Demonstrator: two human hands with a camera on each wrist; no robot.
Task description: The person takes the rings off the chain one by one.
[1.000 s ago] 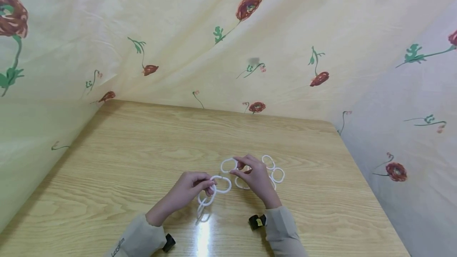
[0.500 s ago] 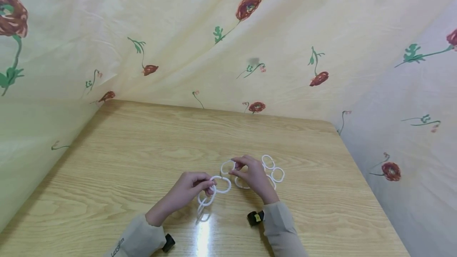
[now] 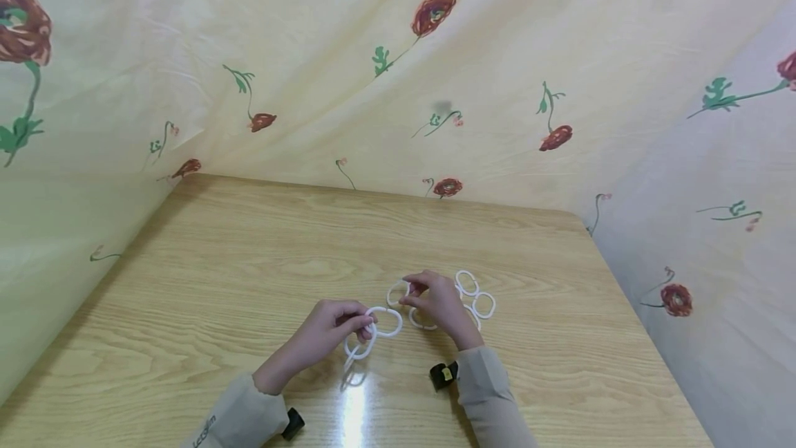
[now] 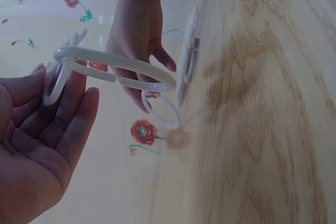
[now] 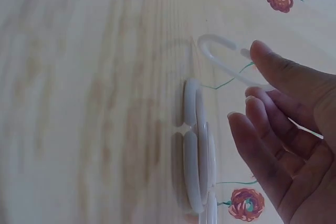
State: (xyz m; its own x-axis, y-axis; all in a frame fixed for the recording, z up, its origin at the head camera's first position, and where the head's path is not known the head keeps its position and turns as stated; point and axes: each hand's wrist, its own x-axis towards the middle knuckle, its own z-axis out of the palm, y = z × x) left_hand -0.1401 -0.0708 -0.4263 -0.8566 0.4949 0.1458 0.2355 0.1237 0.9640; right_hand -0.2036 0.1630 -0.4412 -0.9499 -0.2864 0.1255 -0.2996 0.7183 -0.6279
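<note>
My left hand (image 3: 326, 334) grips a short chain of linked white plastic rings. One oval link (image 3: 401, 324) sticks out to the right of the fingers, and more links hang below toward the table. In the left wrist view that link (image 4: 126, 64) has a small gap in its side. Across from it, my right hand (image 3: 443, 306) pinches a single white ring (image 3: 388, 294) between thumb and fingers. The right wrist view shows this ring (image 5: 226, 67) held above the table, with a break near the thumb tip. The two hands' rings are apart.
Several loose white rings (image 3: 494, 305) lie on the wood-grain table (image 3: 280, 240) beneath and beyond the right hand, partly hidden by it. A flower-printed cloth (image 3: 348, 88) hangs behind the table and along its sides.
My right hand has shifted slightly left, and its ring has turned a little, looking narrower now. The left hand and its chain stay nearly still.
</note>
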